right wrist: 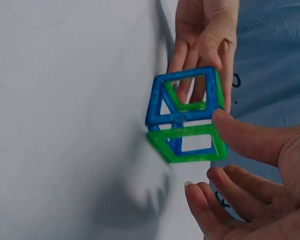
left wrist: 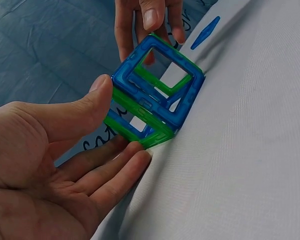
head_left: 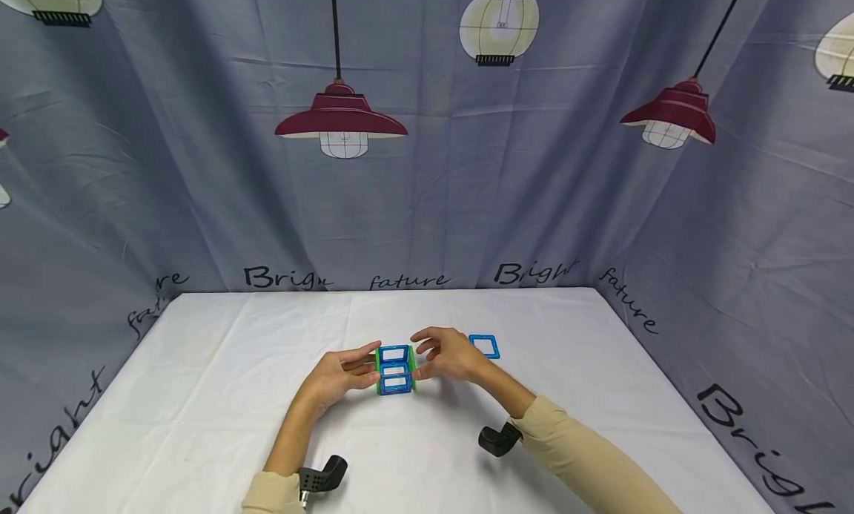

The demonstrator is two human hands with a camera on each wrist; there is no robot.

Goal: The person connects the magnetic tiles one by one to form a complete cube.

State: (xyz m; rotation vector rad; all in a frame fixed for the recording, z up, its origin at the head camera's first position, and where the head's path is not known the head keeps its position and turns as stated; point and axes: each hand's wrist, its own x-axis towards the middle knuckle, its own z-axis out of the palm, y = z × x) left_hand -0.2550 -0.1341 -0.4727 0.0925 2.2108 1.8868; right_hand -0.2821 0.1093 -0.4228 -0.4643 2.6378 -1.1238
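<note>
A small box of magnetic frame tiles (head_left: pixel 395 377) stands on the white table, with blue squares front and back and green squares at both sides. At its left side is my left hand (head_left: pixel 336 379). The left thumb touches a blue corner, and the straight fingers rest along the lower green edge, as the left wrist view shows. My right hand (head_left: pixel 454 354) is at the opposite side. Its thumb (right wrist: pixel 240 132) touches the box's corner, while its other fingers spread apart from the green tile (right wrist: pixel 187 131). A loose blue square tile (head_left: pixel 497 346) lies behind the right hand.
The white cloth (head_left: pixel 220 395) covers the table up to a grey curtain (head_left: pixel 427 202) printed with lamps and lettering. Black wrist cameras (head_left: pixel 323 475) sit on both forearms, over beige sleeves (head_left: pixel 587 455).
</note>
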